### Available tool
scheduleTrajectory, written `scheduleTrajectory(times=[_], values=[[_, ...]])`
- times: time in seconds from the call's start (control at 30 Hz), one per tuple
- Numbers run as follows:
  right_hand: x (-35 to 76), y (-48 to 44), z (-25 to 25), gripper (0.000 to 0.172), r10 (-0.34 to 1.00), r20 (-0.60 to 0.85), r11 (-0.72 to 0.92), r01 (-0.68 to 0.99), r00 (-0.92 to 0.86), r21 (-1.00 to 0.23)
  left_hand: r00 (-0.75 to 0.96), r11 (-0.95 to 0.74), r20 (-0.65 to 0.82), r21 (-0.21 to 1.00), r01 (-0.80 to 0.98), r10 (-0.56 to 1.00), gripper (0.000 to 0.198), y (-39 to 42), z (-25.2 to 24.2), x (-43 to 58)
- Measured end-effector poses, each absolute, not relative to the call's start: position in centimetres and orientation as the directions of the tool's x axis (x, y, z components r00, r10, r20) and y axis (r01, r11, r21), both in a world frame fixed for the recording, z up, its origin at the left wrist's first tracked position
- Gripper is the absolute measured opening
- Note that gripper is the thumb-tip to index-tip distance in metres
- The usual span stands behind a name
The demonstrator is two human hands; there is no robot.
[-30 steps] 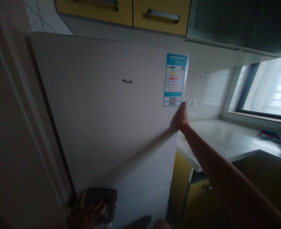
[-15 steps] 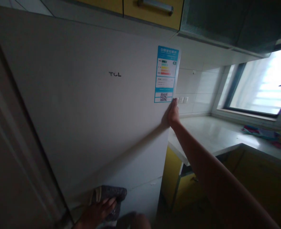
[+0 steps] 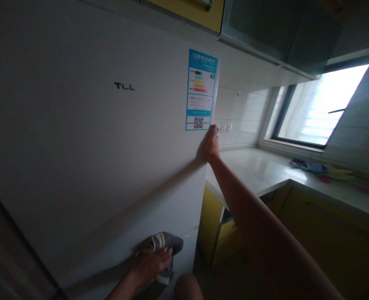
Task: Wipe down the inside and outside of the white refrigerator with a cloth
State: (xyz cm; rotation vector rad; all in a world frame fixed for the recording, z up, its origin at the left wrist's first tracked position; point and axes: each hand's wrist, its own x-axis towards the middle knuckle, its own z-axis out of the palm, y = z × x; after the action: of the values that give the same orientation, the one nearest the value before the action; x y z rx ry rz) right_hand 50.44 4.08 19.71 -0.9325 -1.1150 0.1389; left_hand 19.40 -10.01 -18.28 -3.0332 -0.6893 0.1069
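A white refrigerator (image 3: 87, 137) with TCL lettering fills the left and middle of the view. Low on its front, my left hand (image 3: 154, 262) presses a dark grey cloth (image 3: 168, 241) with pale stripes against the surface, fingers bent over the bunched fabric. My right hand (image 3: 212, 146) rests against the refrigerator's right edge, just below the blue energy label (image 3: 201, 89). Its fingers look stretched along that edge, though some are hidden from me. A rounded shape, perhaps my knee (image 3: 189, 287), shows at the bottom.
To the right, a pale countertop (image 3: 249, 166) runs above yellow cabinets (image 3: 211, 221). Colourful cloths (image 3: 309, 166) lie on it near the window (image 3: 322, 108). Wall cabinets (image 3: 259, 33) hang overhead, and wall sockets (image 3: 223, 128) sit behind my right hand.
My left hand has slid the cloth to the right and slightly up across the refrigerator front. My right hand stays on the edge, while the whole view has shifted rightward.
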Motion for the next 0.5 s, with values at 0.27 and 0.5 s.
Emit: scheduleTrajectory(times=[0.27, 0.5], values=[[50.7, 4.4, 19.6, 0.109, 0.526, 0.718, 0.621, 0.371, 0.456, -0.69, 0.942, -0.899, 0.068, -0.281, 0.335, 0.33, 0.063, -8.2, -5.8, 26.7], [51.0, 4.5, 19.6, 0.106, 0.518, 0.714, 0.623, 0.363, 0.472, -0.692, 0.862, -0.671, 0.466, -0.577, 0.465, 0.197, 0.063, -5.9, 15.4, 21.6]])
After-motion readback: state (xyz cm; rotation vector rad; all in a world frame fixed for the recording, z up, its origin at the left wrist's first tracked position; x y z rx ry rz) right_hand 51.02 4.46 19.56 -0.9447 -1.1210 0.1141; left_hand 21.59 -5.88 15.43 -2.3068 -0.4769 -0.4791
